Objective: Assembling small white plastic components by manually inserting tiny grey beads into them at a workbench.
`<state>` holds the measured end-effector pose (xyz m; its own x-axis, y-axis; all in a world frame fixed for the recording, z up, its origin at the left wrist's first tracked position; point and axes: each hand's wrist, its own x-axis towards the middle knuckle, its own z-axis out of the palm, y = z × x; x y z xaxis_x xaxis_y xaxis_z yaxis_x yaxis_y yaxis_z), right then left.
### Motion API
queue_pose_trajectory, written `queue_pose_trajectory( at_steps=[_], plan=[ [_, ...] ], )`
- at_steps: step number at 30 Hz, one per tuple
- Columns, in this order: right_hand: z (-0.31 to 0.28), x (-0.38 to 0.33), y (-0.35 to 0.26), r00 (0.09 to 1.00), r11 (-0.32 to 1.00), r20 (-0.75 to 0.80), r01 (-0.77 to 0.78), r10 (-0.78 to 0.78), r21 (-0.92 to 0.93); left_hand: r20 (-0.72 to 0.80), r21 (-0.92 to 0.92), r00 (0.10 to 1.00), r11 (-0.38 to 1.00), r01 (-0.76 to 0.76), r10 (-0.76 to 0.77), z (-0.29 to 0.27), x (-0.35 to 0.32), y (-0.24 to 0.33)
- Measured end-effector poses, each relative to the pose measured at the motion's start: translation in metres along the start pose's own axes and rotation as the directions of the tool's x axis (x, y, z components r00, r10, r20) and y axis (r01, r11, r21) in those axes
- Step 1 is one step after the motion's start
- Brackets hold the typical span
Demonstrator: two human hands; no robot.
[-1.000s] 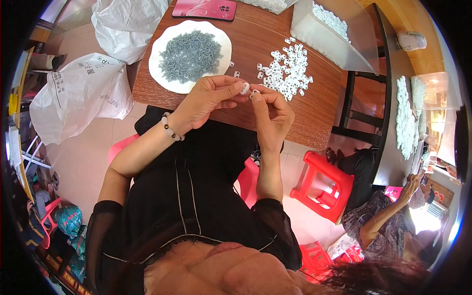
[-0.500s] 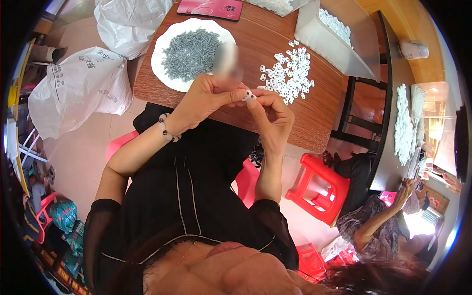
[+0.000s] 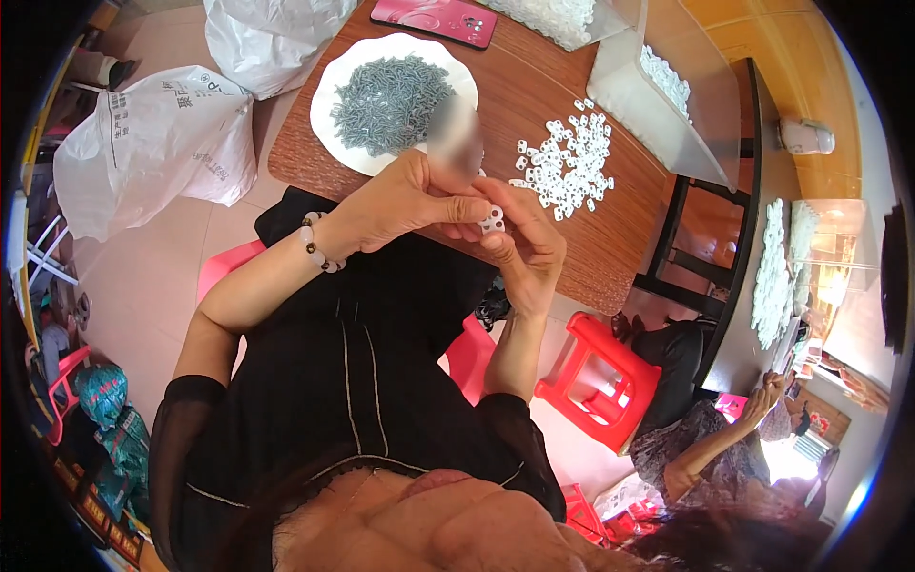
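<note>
My left hand (image 3: 405, 205) and my right hand (image 3: 529, 243) meet above my lap, at the near edge of a brown wooden table (image 3: 534, 124). Between their fingertips sits a small white plastic part (image 3: 493, 221), pinched from both sides. A bead bracelet circles my left wrist. Just beyond my hands, a white plate (image 3: 334, 129) holds a heap of small grey screws (image 3: 389, 91). Several loose white plastic parts (image 3: 567, 162) lie scattered on the wood to the right of it.
A pink flat case (image 3: 434, 17) and a clear plastic box (image 3: 658, 95) of white parts stand at the table's far side. White plastic bags (image 3: 143, 143) lie on the floor at left. A red stool (image 3: 600, 377) and another seated person (image 3: 715, 448) are at lower right.
My hands have drawn slightly closer to me and stayed joined on the white part; the view has shifted a little, otherwise the table is unchanged.
</note>
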<state>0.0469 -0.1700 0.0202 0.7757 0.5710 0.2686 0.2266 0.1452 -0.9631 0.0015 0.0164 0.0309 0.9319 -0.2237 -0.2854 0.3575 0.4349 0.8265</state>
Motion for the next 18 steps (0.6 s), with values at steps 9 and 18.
queue_pose_trajectory(
  at_steps=[9,18],
  plan=[
    [0.0042,-0.0012,0.0001,0.999,0.999,0.017,0.033,-0.033,-0.009,0.032,-0.004,0.999,1.000,0.006,-0.005,-0.0060,-0.0034,-0.0056],
    [0.0054,-0.0006,0.0012,0.993,0.986,0.021,0.115,-0.113,-0.118,0.066,-0.005,0.997,1.000,-0.031,0.031,-0.0037,-0.0075,-0.0039]
  ],
)
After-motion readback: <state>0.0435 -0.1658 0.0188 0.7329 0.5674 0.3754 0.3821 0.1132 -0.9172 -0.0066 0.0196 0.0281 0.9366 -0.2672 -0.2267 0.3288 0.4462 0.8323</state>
